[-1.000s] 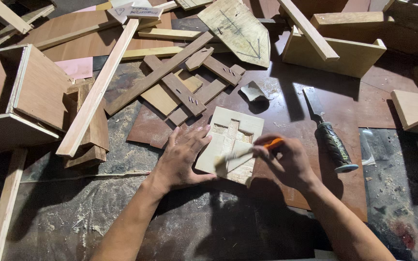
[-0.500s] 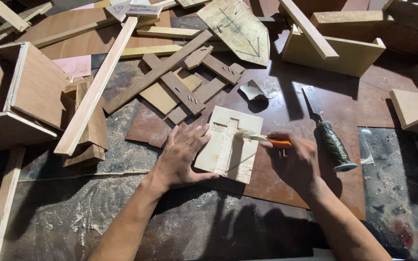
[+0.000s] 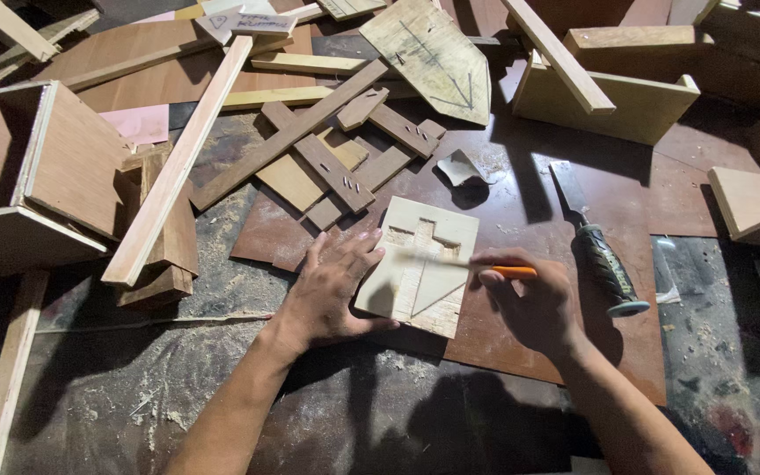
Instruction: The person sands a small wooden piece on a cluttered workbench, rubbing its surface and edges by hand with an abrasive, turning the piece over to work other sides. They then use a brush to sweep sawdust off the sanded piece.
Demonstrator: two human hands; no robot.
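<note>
Head view: we looked down on a cluttered workbench strewn with sawdust and wood offcuts.
Left hand: our left hand lay flat with fingers spread wide at the centre of the frame, gripping nothing, pressing down on the left edge of the pale wood panel.
Right hand: our right hand, just right of centre, was closed around an orange-handled tool; its thin, blurred shaft reached left across the panel.
Panel: a pale rectangular piece at the centre of the frame, lying on a reddish-brown board, with a cross shape cut into its face.
Chisel: a black-handled chisel lay untouched just right of our right hand, blade pointing toward the top of the frame.
Upper centre: a shield-shaped board with drawn lines, and crossed slats below it and to its left.
Upper right: an open wooden box with a strip resting across it.
Left edge: a plywood box frame, and a long pale batten running diagonally beside it.
</note>
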